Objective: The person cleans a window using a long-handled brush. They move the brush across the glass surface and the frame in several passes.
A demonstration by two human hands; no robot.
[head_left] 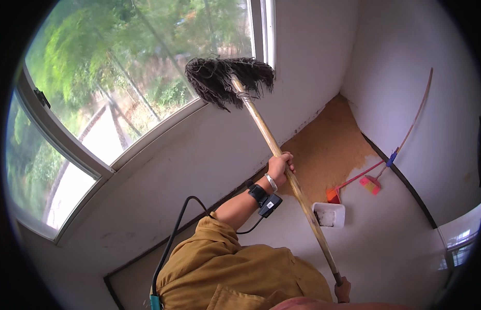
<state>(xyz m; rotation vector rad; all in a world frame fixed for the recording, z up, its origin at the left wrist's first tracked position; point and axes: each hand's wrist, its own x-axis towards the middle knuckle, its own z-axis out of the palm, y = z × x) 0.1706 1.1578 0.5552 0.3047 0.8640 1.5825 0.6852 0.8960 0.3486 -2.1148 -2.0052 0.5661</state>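
A string mop with a long wooden handle [267, 133] runs diagonally across the view. My left hand [280, 168] grips the middle of this handle; a silver bracelet and a black strapped device are on that wrist. At the handle's lower end, my right hand [342, 290] is closed around the wood and partly cut off by the picture's edge. The dark grey mop head [229, 79] is raised in front of the lower right corner of the window [147, 69]. Whether its strands touch the glass or the wall cannot be told.
A white plastic tub [330, 215] with dark debris stands on the floor. Beside it lies an orange dustpan [333, 195]; a broom [370, 184] leans on the right wall. Brownish-orange floor [325, 143] fills the corner. A black cable [176, 228] loops by my left sleeve.
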